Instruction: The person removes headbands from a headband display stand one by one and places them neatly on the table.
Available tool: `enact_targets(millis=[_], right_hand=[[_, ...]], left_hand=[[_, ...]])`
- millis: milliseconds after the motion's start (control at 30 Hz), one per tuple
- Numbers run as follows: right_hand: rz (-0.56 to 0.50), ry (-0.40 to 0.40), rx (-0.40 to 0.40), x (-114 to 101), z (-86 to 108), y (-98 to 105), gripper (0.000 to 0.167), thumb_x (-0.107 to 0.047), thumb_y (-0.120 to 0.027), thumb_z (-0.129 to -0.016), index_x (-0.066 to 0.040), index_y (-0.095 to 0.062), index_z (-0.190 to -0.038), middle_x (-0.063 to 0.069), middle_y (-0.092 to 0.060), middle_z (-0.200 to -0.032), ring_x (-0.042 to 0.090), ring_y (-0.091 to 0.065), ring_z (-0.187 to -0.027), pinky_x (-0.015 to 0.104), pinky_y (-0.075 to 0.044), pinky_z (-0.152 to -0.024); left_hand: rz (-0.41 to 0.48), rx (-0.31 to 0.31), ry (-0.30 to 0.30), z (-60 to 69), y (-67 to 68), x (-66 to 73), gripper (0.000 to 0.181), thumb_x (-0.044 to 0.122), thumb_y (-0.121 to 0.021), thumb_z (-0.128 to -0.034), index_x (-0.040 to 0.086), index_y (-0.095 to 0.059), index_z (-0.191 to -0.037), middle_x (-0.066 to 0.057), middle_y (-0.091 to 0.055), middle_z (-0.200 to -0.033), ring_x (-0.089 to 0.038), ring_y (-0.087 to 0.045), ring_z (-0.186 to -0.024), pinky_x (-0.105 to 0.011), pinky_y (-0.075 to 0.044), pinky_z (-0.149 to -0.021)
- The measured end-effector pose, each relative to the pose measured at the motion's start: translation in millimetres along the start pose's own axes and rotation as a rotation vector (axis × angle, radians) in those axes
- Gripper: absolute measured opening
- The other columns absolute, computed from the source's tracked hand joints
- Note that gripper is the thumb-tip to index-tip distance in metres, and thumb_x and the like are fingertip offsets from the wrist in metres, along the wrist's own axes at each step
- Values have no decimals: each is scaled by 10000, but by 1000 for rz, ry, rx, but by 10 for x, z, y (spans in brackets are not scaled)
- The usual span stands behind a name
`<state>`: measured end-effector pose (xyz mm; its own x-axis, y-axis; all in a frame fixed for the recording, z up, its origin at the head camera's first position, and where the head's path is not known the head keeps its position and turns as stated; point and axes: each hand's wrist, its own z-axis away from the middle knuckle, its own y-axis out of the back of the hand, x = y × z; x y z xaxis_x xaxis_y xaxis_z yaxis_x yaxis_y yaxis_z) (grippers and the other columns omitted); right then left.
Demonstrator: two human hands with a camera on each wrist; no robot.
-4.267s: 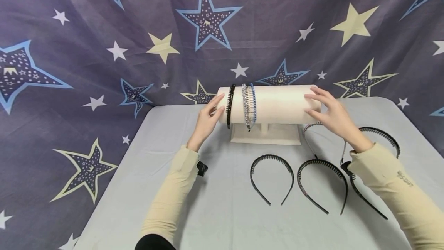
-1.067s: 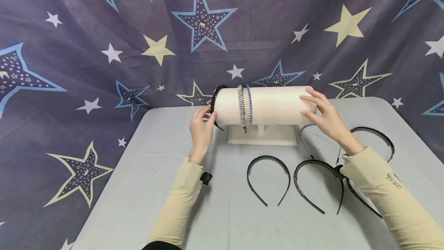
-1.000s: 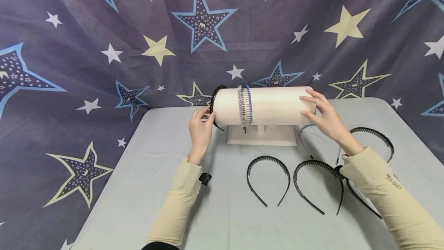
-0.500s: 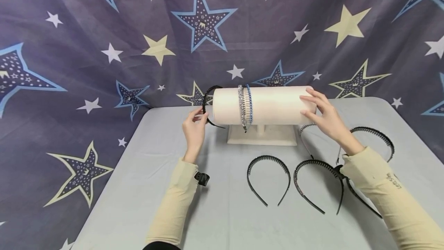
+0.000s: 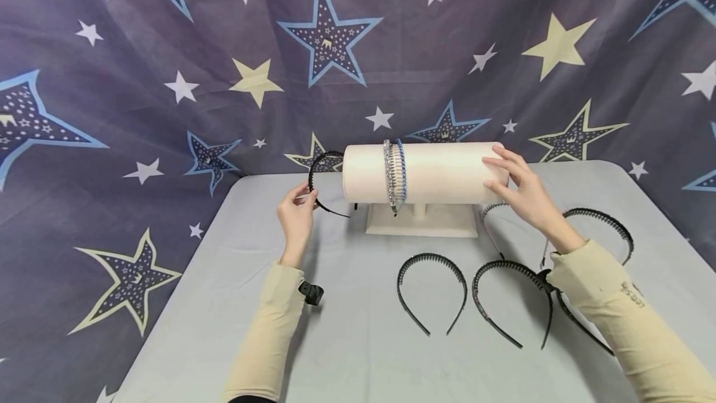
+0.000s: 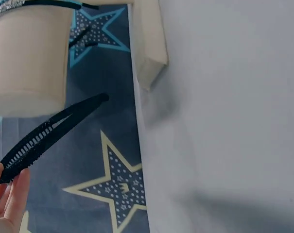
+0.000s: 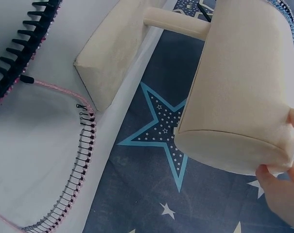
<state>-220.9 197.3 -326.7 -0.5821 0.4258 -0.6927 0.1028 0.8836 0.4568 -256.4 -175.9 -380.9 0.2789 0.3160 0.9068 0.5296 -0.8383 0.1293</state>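
My left hand [image 5: 296, 222] pinches a black toothed headband [image 5: 311, 174] between thumb and fingers. The headband is beyond the left end of the cream roll-shaped display stand [image 5: 447, 173]; in the left wrist view the black headband [image 6: 59, 133] slants below the roll's end, apart from it. My right hand [image 5: 528, 194] grips the roll's right end, thumb in front and fingers over the top; the right wrist view has the thumb at the rim of the stand [image 7: 244, 97]. A silver headband [image 5: 389, 173] and a blue headband [image 5: 403, 173] sit side by side around the roll, left of its middle.
On the grey-covered table [image 5: 358, 353] lie a black headband [image 5: 431, 257], a dark headband [image 5: 511, 264], another black headband [image 5: 606, 216] partly under the right forearm, and a pink headband [image 7: 86, 145] near the stand's base. A star-patterned curtain [image 5: 224, 30] hangs behind.
The left hand has taken the black headband off the roll's left end and moved left and slightly down with it. The right hand has kept its hold on the stand.
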Motion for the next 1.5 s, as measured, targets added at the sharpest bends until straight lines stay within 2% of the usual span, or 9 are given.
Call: enact_targets(millis=[200,367,600,833,967,1133,1200,1367,1500], right_hand=[[4,6,8,12,-1,-6,359,153,-575,-762,151,-503,-1114,287,-311,-1330,429,-235,-1249,523,-216,-1027],[-16,-5,-2,13,2,-9,360,155,-570,-765,156,-496,-1117,291,-294,-1336,436,-217,-1253,603,-184,-995],[-8,-4,-1,7,11,-19,361,153,-571,-766,153,-497,-1119,289,-299,-1334,435,-222,-1252,599,-193,-994],[-8,-8,-3,0,15,-13,364,152,-568,-769,152,-494,-1125,286,-295,-1337,431,-214,-1257,595,-190,-998],[-6,-1,-3,2,10,-14,362,154,-568,-767,154,-495,-1122,289,-298,-1334,432,-218,-1256,590,-190,-1001],[1,7,-1,2,8,-10,361,154,-567,-768,154,-496,-1121,290,-297,-1333,433,-219,-1254,566,-195,-1014],[2,6,-4,1,8,-9,362,152,-566,-770,152,-495,-1125,289,-295,-1335,432,-216,-1256,562,-195,-1016],[1,2,-4,4,6,-10,360,152,-566,-770,152,-495,-1123,289,-295,-1336,435,-218,-1253,586,-194,-1003],[0,10,2,10,3,-11,359,160,-567,-764,155,-496,-1116,293,-298,-1331,440,-222,-1249,599,-195,-993]], left_hand=[[-9,-14,43,-29,112,-89,241,0,-640,-777,-73,-634,-1006,-231,-626,-894,-8,-558,-579,-189,-539,-545],[-35,-37,76,-25,215,-138,234,-12,-630,-780,-83,-630,-1003,-241,-625,-893,22,-548,-559,-242,-550,-559],[-115,-96,107,-25,350,-194,224,-20,-606,-794,-80,-629,-1009,-247,-625,-878,33,-532,-542,-164,-529,-521],[-173,-162,117,8,436,-252,220,-37,-601,-786,-101,-627,-994,-266,-627,-870,23,-532,-531,-298,-556,-561],[-205,-223,120,33,478,-283,222,-42,-595,-789,-98,-623,-1002,-267,-629,-865,-49,-580,-554,-366,-554,-597],[-268,-325,133,66,510,-298,231,-40,-594,-797,-105,-611,-1018,-263,-631,-876,-215,-635,-645,-261,-556,-549],[-285,-365,143,83,521,-294,233,-39,-594,-798,-112,-607,-1018,-267,-630,-873,-252,-637,-665,-263,-556,-548],[-324,-456,159,116,543,-298,233,-35,-598,-795,-124,-604,-1011,-270,-628,-845,-233,-632,-598,-322,-561,-567],[-336,-511,170,136,552,-308,237,-39,-599,-792,-130,-602,-1011,-263,-632,-826,-181,-620,-552,-308,-560,-553]])
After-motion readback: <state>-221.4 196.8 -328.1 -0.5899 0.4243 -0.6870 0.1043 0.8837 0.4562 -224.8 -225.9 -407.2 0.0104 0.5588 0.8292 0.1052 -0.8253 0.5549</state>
